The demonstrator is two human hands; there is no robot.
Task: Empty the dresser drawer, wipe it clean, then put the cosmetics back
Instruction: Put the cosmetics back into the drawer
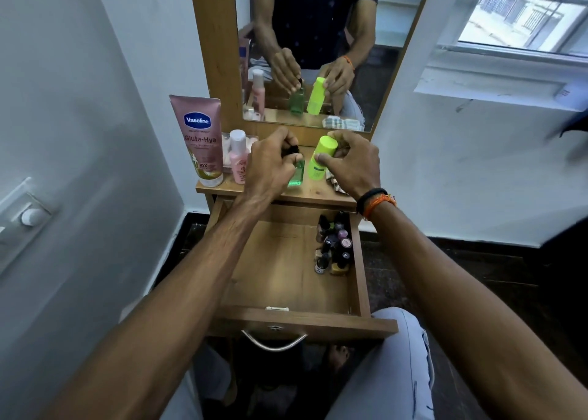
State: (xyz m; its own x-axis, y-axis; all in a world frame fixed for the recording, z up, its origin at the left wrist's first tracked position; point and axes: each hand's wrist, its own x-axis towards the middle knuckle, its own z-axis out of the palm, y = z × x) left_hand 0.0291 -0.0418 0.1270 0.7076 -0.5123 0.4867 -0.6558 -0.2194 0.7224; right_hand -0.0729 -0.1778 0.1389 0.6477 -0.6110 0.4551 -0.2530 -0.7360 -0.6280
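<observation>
The wooden drawer [280,270] stands pulled open below the dresser top [315,192]. Several small nail-polish bottles [334,244] cluster in its right side; the rest of its floor is bare. My left hand [270,162] grips the dark cap of a clear green bottle [296,173] standing on the dresser top. My right hand [353,162] holds a lime-green bottle [321,157], tilted, just to its right. A pink Vaseline tube [200,139] and a small pink bottle [238,157] stand at the left of the top.
A mirror [318,47] rises behind the dresser top and reflects both hands. A patterned cloth [335,184] lies under my right hand. A grey wall with a switch [30,216] is at left, a window [521,15] at upper right. My knee [397,340] is beside the drawer front.
</observation>
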